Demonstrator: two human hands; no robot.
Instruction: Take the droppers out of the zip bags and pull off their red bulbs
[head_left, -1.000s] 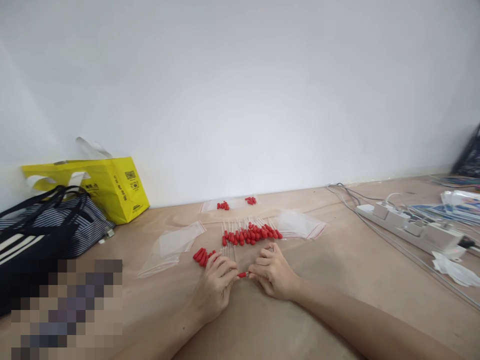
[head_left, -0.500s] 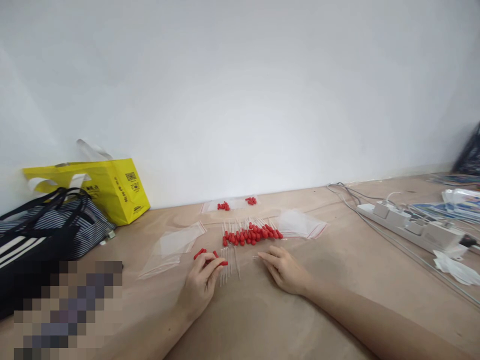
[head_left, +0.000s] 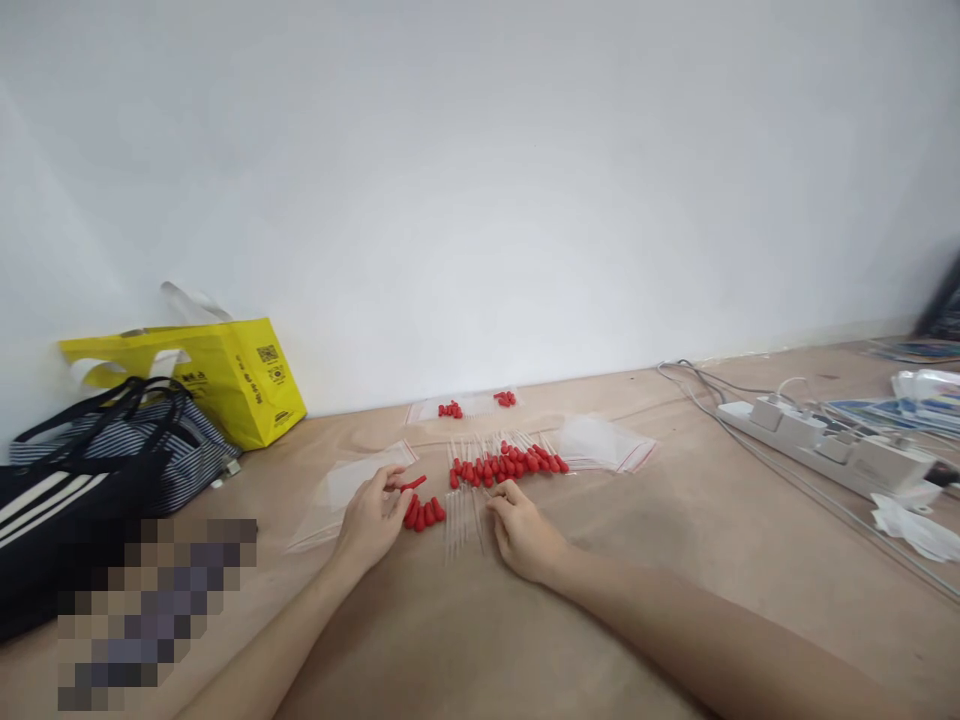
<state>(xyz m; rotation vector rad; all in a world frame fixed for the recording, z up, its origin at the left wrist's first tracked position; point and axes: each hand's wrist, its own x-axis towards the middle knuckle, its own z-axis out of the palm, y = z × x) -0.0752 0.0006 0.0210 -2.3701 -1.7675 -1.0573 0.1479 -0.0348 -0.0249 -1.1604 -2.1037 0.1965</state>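
My left hand (head_left: 370, 518) pinches a small red rubber cap (head_left: 414, 483) just above a little heap of loose red caps (head_left: 424, 514) on the brown table. My right hand (head_left: 523, 530) rests with curled fingers on a row of clear thin tubes (head_left: 463, 514) lying between the hands; whether it grips one I cannot tell. Behind them lies a row of several tubes fitted with red caps (head_left: 506, 464).
Clear zip bags lie at the left (head_left: 352, 485) and right (head_left: 604, 445); another bag with red caps (head_left: 472, 404) lies by the wall. A yellow bag (head_left: 217, 375) and a striped tote (head_left: 97, 470) stand at left. A power strip (head_left: 832, 450) with cables is at right.
The hands, joined on one red-capped piece a second ago, have parted. My left hand moved left and away with a red cap; my right hand slid left onto the clear tubes.
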